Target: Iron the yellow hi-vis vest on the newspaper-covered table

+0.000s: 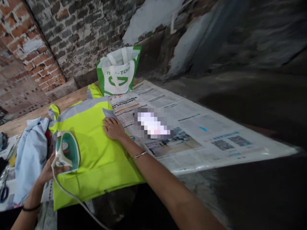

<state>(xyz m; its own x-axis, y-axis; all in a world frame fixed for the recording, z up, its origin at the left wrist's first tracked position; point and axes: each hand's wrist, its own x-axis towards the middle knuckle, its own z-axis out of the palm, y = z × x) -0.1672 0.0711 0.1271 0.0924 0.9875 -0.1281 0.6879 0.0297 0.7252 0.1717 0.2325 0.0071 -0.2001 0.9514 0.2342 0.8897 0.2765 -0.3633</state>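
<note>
A bright yellow shirt (pixel 93 126) with grey bands lies spread over the table, its lower edge hanging toward me. On its left part is a white and teal clothes iron (pixel 67 151), a pale cord (pixel 72 195) running from its back end. My left hand (pixel 49 169) is closed around the rear of the iron, some fingers hidden by its body. Across the shirt, my right hand (pixel 113 128) rests palm down at the right edge, beside a grey flap (pixel 108 113), its fingers stretched out and holding nothing.
Light blue cloth (pixel 32 150) lies left of the shirt. A white and green bag (pixel 118 72) stands at the back against the brick wall (pixel 79 35). Plastic-covered newspaper (pixel 189 118) spreads to the right, a pixelated phone-like object (pixel 153 124) on it. Dark-handled scissors (pixel 4 194) lie far left.
</note>
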